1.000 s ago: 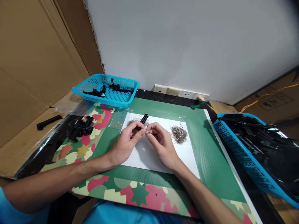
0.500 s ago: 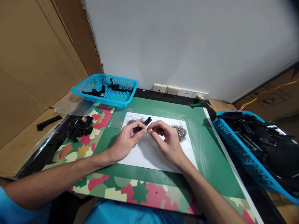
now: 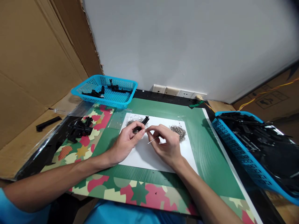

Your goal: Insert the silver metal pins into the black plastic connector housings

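Note:
My left hand is closed around a small black plastic part whose far end sticks out past my fingers. My right hand meets it over the white sheet, fingertips pinched at the part, with a thin metal pin slanting out below the fingers. A heap of small metal pieces lies just right of that hand, and a second heap lies behind my left hand.
A green mat lies under the sheet. At the back left, a blue basket holds a few black parts. Loose black parts lie left, one on cardboard. A blue basket full of black parts stands right.
The black part has tilted between my fingers. My right hand shifted slightly toward me and left, and the thin pin now slants down from its fingers.

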Motion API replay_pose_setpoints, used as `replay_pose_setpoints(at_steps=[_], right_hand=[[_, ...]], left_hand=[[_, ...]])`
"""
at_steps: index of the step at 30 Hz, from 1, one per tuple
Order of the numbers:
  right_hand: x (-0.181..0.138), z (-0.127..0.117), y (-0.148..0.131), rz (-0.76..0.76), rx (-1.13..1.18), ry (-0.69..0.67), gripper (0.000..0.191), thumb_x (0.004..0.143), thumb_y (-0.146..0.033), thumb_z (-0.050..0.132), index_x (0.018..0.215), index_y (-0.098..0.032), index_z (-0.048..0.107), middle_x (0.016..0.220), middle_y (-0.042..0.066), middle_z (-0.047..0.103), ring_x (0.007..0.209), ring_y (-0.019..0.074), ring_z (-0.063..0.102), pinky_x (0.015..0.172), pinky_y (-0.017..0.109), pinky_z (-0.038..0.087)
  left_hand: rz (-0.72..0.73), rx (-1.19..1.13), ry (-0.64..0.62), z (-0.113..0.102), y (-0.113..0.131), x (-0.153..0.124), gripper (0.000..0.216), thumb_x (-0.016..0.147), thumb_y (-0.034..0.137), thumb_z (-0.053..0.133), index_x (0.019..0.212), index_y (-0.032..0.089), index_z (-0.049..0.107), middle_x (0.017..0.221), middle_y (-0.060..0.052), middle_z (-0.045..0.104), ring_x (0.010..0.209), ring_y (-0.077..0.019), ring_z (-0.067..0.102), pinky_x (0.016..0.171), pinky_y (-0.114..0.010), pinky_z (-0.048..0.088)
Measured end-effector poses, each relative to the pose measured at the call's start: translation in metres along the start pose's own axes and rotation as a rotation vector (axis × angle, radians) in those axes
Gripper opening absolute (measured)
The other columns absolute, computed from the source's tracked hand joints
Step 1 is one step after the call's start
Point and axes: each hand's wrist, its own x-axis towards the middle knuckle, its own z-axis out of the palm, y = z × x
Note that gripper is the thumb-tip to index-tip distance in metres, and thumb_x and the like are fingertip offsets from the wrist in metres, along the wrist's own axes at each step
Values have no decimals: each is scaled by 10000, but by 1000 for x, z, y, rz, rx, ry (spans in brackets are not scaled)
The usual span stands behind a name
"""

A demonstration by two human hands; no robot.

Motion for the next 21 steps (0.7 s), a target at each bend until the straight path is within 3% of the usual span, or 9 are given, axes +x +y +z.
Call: replay_pose_setpoints(at_steps=[4, 8, 11, 15, 21], right_hand=[[0, -3, -1, 17, 28, -12, 118, 975, -119, 646, 997, -209, 719, 690, -22, 627, 584, 115, 534, 582, 261, 449], [2, -9, 0, 171, 102, -12, 90, 979, -200, 675, 1039, -208, 741, 683, -25, 622, 574, 113, 525, 567, 257, 446], [4, -12, 0, 262, 147, -52, 113, 975, -262, 703, 1060, -212, 757, 673, -29, 613, 582, 117, 526, 559, 253, 444], [5, -16, -1, 277, 167, -101, 105, 972, -275, 702, 930, -201, 765, 706, -7, 668, 595, 113, 553, 566, 249, 441], [7, -17, -3, 344, 226, -136, 116, 944, -279, 717, 900, -185, 769, 647, -19, 628, 563, 105, 522, 518, 230, 401]], left_hand=[[43, 54, 22, 0, 1, -1, 304, 1018, 496, 658, 1065, 201, 604, 652, 83, 409, 492, -61, 325, 458, -190, 258], [64, 95, 41, -1, 4, 0, 293, 1015, 483, 667, 1054, 198, 609, 661, 80, 426, 507, -63, 359, 480, -192, 297], [69, 97, 25, -1, 5, -1, 288, 1017, 477, 664, 1041, 196, 607, 662, 81, 411, 511, -63, 348, 479, -190, 288], [36, 52, -32, -1, 5, 0, 299, 1020, 490, 648, 1040, 196, 595, 647, 89, 386, 493, -63, 296, 449, -193, 229], [26, 70, -46, -3, 7, 0, 296, 1019, 485, 648, 1046, 193, 604, 634, 90, 364, 508, -72, 291, 459, -188, 244]])
